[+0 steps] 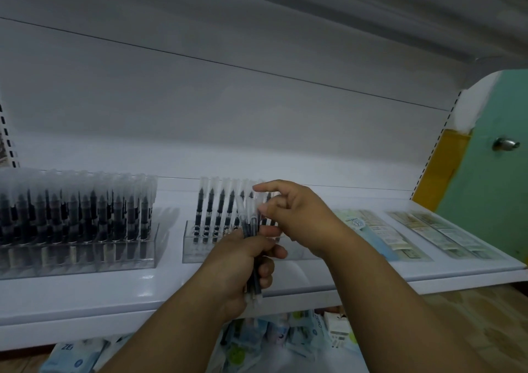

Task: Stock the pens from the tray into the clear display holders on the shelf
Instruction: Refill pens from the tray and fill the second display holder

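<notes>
We are clamping a bundle of pens [251,230] in our left grip [243,261]; our right grip [288,212] is pinching one pen's cap near the shelf's [85,295] front edge.

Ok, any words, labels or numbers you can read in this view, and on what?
"ZE": cut-off letters on a pale blue packet below the shelf.
White box below the shelf: sideways print, too blurred to read.
Flat packets lying on the shelf: print and a round logo, too small to read.
Pens and clear holders: no legible text.
</notes>
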### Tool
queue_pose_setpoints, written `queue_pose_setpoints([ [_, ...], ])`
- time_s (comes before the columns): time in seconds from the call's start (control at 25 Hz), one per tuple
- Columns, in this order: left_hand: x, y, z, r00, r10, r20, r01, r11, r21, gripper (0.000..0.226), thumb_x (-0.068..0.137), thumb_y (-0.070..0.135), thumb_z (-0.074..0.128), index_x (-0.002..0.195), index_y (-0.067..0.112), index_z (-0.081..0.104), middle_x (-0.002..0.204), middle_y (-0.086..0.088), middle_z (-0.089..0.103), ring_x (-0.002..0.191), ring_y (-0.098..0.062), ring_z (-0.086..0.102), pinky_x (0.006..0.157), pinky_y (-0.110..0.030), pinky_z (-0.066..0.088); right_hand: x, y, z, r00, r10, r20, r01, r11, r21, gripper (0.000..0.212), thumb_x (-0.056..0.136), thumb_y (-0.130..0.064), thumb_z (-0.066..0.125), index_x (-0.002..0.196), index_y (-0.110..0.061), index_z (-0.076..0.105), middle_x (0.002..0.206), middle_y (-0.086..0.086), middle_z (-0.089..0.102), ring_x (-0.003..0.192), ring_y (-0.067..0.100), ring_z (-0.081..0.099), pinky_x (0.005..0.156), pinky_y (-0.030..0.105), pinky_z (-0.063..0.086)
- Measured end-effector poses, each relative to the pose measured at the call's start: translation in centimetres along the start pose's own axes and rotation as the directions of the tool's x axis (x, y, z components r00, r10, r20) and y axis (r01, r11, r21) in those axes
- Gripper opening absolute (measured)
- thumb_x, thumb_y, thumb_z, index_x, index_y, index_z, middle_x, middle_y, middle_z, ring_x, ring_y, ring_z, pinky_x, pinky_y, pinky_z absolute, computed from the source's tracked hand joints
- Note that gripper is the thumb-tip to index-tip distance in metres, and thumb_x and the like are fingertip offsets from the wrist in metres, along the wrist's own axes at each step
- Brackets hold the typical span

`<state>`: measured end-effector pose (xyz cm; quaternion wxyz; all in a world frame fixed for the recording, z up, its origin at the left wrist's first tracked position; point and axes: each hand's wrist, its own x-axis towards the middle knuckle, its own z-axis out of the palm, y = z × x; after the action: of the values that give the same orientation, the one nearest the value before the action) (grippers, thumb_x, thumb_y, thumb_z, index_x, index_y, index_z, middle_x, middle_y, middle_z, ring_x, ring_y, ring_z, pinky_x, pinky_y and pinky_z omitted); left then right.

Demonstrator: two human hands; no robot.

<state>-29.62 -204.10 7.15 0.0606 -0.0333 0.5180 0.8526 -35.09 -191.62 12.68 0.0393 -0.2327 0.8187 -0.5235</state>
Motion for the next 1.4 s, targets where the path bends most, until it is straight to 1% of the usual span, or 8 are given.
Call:
queue_pose_setpoints([
  [0.24, -0.1, 0.1, -0.1, 0.999, 0.003, -0.032, -0.004, 1.0, -0.02, 0.018, 0.094, 0.012, 0.058, 0.108, 0.005, 0.068, 0.069, -0.012, 0.066, 0.044, -0.014, 0.043, 0.041, -0.024, 0.036, 0.8, 1.1, -3.6, 0.872, 0.083, -0.483, 0.046, 0.967, 0.249, 0.027, 0.09, -0.01, 0.066, 0.11, -0.026, 0.06, 0.084, 0.003, 0.076, 0.043, 0.009, 0.039, 0.043, 0.023, 0.036],
  [0.36, 0.1, -0.1, -0.3, 0.996, 0.013, -0.087, -0.016, 0.999, -0.035, 0.017, 0.096, 0.011, 0.056, 0.108, 0.006, 0.067, 0.064, -0.009, 0.064, 0.042, -0.013, 0.04, 0.039, -0.022, 0.034, 1.2, 1.7, -6.2, 0.705, -0.107, -0.701, 0.067, 0.994, -0.083, 0.025, 0.09, -0.017, 0.065, 0.109, -0.028, 0.053, 0.078, -0.003, 0.072, 0.059, 0.011, 0.057, 0.057, 0.027, 0.044],
  [0.56, 0.5, -0.2, 0.2, 0.996, 0.023, -0.089, -0.026, 0.999, -0.027, 0.017, 0.095, 0.011, 0.058, 0.109, 0.004, 0.065, 0.062, -0.008, 0.059, 0.041, -0.013, 0.036, 0.039, -0.021, 0.031, 1.5, 3.0, -5.4, 0.733, -0.296, -0.612, -0.024, 0.888, -0.459, 0.022, 0.094, -0.021, 0.059, 0.114, -0.027, 0.049, 0.085, -0.011, 0.064, 0.066, 0.006, 0.057, 0.055, 0.023, 0.042],
  [0.88, 0.6, -0.5, 0.0, 0.995, 0.039, -0.093, -0.04, 0.999, -0.005, 0.02, 0.094, 0.016, 0.06, 0.109, 0.003, 0.062, 0.061, -0.005, 0.057, 0.041, -0.012, 0.032, 0.038, -0.02, 0.028, 2.3, 5.2, -3.6, 0.916, -0.232, -0.328, -0.003, 0.813, -0.583, 0.019, 0.097, -0.019, 0.054, 0.115, -0.024, 0.053, 0.098, -0.001, 0.067, 0.065, 0.007, 0.052, 0.058, 0.022, 0.037],
  [1.04, 0.7, -0.4, -0.2, 0.997, 0.01, -0.078, -0.01, 1.0, 0.002, 0.027, 0.096, 0.03, 0.058, 0.106, 0.006, 0.063, 0.061, -0.005, 0.057, 0.042, -0.012, 0.031, 0.038, -0.022, 0.027, 2.0, 3.7, -3.6, 0.872, -0.29, -0.394, -0.015, 0.789, -0.614, 0.019, 0.097, -0.026, 0.054, 0.116, -0.027, 0.057, 0.114, -0.006, 0.061, 0.073, 0.005, 0.051, 0.067, 0.023, 0.039],
  [1.12, 0.7, -0.3, -0.1, 0.998, 0.002, -0.057, -0.002, 1.0, -0.003, 0.027, 0.098, 0.031, 0.055, 0.103, 0.006, 0.063, 0.061, -0.006, 0.056, 0.042, -0.013, 0.031, 0.039, -0.021, 0.026, 1.1, 2.6, -3.1, 0.851, -0.31, -0.424, 0.025, 0.83, -0.557, 0.021, 0.097, -0.033, 0.055, 0.118, -0.031, 0.057, 0.108, -0.011, 0.059, 0.069, 0.001, 0.049, 0.064, 0.021, 0.039],
  [1.2, 0.8, -0.3, 0.2, 0.999, 0.019, -0.033, -0.019, 1.0, 0.022, 0.025, 0.098, 0.029, 0.054, 0.099, 0.005, 0.063, 0.061, -0.006, 0.056, 0.042, -0.013, 0.032, 0.039, -0.022, 0.026, 0.2, 1.4, -2.0, 0.943, -0.161, -0.29, 0.057, 0.94, -0.336, 0.018, 0.096, -0.036, 0.056, 0.112, -0.032, 0.063, 0.097, -0.008, 0.064, 0.056, -0.001, 0.05, 0.054, 0.017, 0.04],
  [1.4, 0.8, -0.7, 1.2, 0.999, 0.034, 0.002, -0.034, 0.996, 0.085, 0.027, 0.097, 0.03, 0.056, 0.097, 0.005, 0.066, 0.065, -0.011, 0.063, 0.043, -0.015, 0.035, 0.041, -0.024, 0.03, -1.0, 0.3, -0.6, 0.992, 0.016, -0.123, -0.008, 0.998, 0.063, 0.017, 0.09, -0.011, 0.067, 0.107, -0.014, 0.065, 0.069, 0.004, 0.064, 0.045, 0.009, 0.051, 0.041, 0.017, 0.039],
])
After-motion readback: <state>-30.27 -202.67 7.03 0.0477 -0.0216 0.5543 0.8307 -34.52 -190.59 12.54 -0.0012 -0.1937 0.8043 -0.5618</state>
